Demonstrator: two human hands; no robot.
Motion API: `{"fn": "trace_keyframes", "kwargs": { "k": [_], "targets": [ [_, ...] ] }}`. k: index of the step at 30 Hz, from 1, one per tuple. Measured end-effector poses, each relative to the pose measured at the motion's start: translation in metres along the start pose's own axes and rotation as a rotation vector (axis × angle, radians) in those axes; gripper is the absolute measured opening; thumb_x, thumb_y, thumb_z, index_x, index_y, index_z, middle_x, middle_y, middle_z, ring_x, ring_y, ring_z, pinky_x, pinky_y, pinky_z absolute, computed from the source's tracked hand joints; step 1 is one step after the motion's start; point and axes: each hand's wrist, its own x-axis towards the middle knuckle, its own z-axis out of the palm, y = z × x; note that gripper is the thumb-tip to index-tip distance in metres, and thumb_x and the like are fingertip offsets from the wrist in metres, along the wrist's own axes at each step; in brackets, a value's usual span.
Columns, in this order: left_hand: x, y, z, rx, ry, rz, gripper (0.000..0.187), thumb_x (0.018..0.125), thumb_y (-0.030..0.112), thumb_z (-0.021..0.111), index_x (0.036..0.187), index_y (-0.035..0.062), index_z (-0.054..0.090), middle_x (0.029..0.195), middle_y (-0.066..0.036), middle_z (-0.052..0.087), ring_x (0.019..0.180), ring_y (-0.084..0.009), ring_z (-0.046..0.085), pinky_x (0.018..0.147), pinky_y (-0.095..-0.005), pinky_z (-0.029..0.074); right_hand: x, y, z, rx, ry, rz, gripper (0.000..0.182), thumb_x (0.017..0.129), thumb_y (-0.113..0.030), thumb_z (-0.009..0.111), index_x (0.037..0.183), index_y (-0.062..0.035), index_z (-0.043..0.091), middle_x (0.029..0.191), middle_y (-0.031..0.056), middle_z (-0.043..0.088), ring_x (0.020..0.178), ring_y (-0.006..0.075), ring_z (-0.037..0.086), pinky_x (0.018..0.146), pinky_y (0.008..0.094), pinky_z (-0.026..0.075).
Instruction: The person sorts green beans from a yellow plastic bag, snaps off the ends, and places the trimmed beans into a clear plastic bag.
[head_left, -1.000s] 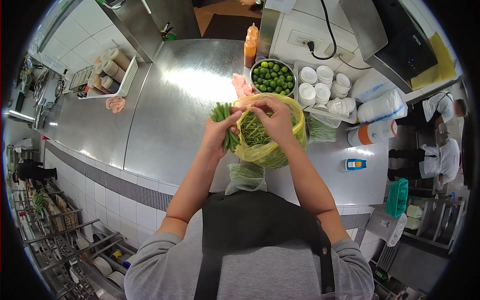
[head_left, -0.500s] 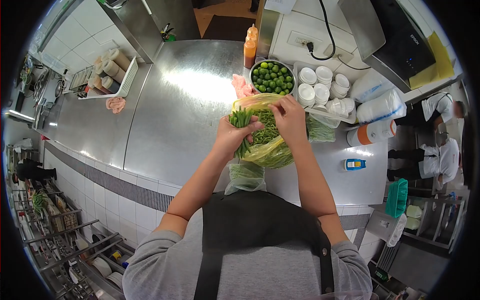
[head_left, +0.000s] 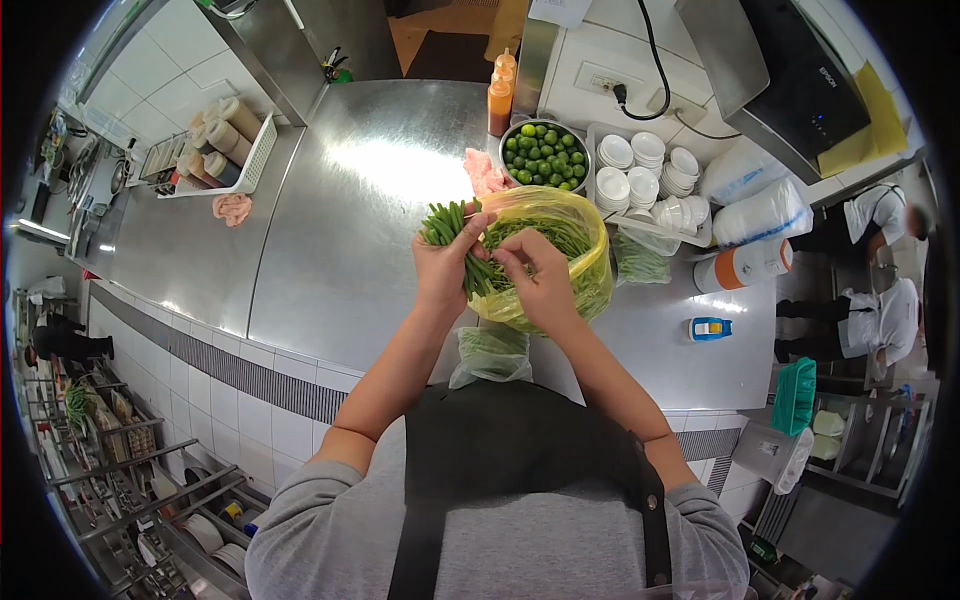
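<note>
A bunch of cut green beans [head_left: 446,226] is gripped in my left hand [head_left: 440,275], at the left side of an open yellow plastic bag [head_left: 598,255]. More green beans [head_left: 560,236] fill the bag. My right hand [head_left: 543,283] is over the bag's near side, thumb and fingers pinched together close to the bunch. Whatever sits between those fingertips is too small to make out. A tied clear bag of green pieces [head_left: 493,352] lies between the yellow bag and my apron, and another such bag [head_left: 642,258] is to the right.
Behind the yellow bag are a bowl of limes [head_left: 545,150], a pink cloth [head_left: 484,172] and orange sauce bottles [head_left: 500,100]. White cups [head_left: 641,184] fill a tray at right. A white basket of bottles [head_left: 255,160] stands far left. Two people [head_left: 890,320] are at far right.
My left hand has shifted left with the bean bunch. My right hand has come down and left from the bag's far rim, toward the bunch. The bag's mouth now looks wider.
</note>
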Motion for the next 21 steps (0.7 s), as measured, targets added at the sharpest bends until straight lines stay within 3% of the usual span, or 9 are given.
{"fn": "trace_keyframes", "kwargs": {
  "k": [1,5,8,10,12,13,16,17,21],
  "targets": [
    [0.001,-0.001,-0.002,-0.026,0.032,-0.038,0.030,0.089,0.006,0.073,0.116,-0.0026,0.062,0.101,-0.016,0.072,0.062,-0.0068,0.057,0.055,-0.0214,0.050,-0.002,-0.005,0.001,-0.180,0.047,-0.208,0.006,0.091,-0.003,0.065,0.094,-0.0003,0.060,0.086,0.0088,0.060,0.077,0.0191,0.059,0.068,0.0299,0.047],
    [0.007,-0.002,-0.013,-0.168,0.121,-0.183,0.031,0.091,0.008,0.071,0.119,-0.0007,0.060,0.101,-0.011,0.070,0.063,-0.0058,0.058,0.058,-0.0218,0.053,-0.007,-0.016,0.004,-0.184,0.057,-0.450,0.005,0.090,-0.001,0.064,0.094,-0.0006,0.060,0.089,0.0117,0.059,0.075,0.0247,0.060,0.069,0.0322,0.048],
    [0.012,-0.003,-0.022,-0.305,0.068,-0.332,0.029,0.095,0.011,0.065,0.121,0.0000,0.059,0.097,-0.005,0.068,0.065,-0.0066,0.059,0.062,-0.0228,0.056,0.004,-0.006,-0.015,-0.289,0.110,-0.411,0.009,0.086,0.001,0.065,0.095,-0.0001,0.062,0.091,0.0125,0.061,0.079,0.0266,0.062,0.071,0.0351,0.050],
    [0.015,-0.010,-0.030,-0.398,0.034,-0.409,0.029,0.097,0.013,0.060,0.124,0.0016,0.058,0.088,-0.002,0.066,0.067,-0.0089,0.061,0.065,-0.0241,0.059,0.017,0.012,-0.040,-0.426,0.070,0.021,0.018,0.082,0.009,0.064,0.097,0.0005,0.066,0.090,0.0119,0.064,0.082,0.0271,0.065,0.071,0.0342,0.052],
    [0.013,-0.014,-0.031,-0.569,-0.046,-0.511,0.031,0.097,0.011,0.058,0.127,0.0035,0.057,0.081,0.000,0.064,0.069,-0.0100,0.062,0.066,-0.0242,0.059,0.026,0.047,-0.066,-0.563,0.069,0.043,0.018,0.082,0.008,0.063,0.098,0.0006,0.067,0.091,0.0141,0.066,0.083,0.0288,0.066,0.073,0.0357,0.053],
    [0.011,-0.012,-0.028,-0.596,-0.040,-0.549,0.022,0.097,0.013,0.061,0.118,0.0058,0.059,0.077,0.001,0.062,0.068,-0.0105,0.062,0.065,-0.0250,0.059,0.028,0.063,-0.076,-0.701,0.071,0.069,0.018,0.083,0.007,0.062,0.099,0.0008,0.068,0.091,0.0163,0.068,0.084,0.0306,0.067,0.075,0.0373,0.053],
    [0.011,-0.021,-0.029,-0.588,-0.010,-0.617,0.014,0.097,0.016,0.065,0.107,0.0075,0.060,0.076,0.001,0.061,0.066,-0.0099,0.061,0.063,-0.0258,0.059,0.037,0.081,-0.089,-0.732,0.049,0.157,0.017,0.084,0.001,0.060,0.099,0.0016,0.069,0.099,0.0204,0.069,0.095,0.0356,0.067,0.083,0.0441,0.051],
    [0.011,-0.025,-0.029,-0.580,-0.003,-0.624,0.012,0.096,0.017,0.067,0.098,0.0083,0.058,0.074,0.002,0.061,0.066,-0.0099,0.062,0.061,-0.0254,0.059,0.038,0.086,-0.089,-0.732,0.045,0.156,0.017,0.084,0.001,0.060,0.099,0.0016,0.069,0.099,0.0204,0.069,0.095,0.0356,0.067,0.083,0.0441,0.051],
    [0.006,-0.023,-0.019,-0.537,0.024,-0.615,0.018,0.093,0.018,0.071,0.089,0.0065,0.058,0.072,0.000,0.061,0.061,-0.0121,0.064,0.056,-0.0246,0.059,0.045,0.083,-0.073,-0.772,-0.025,0.171,0.017,0.086,-0.005,0.061,0.099,0.0013,0.070,0.102,0.0223,0.070,0.098,0.0361,0.066,0.085,0.0453,0.051]
  ]
}}
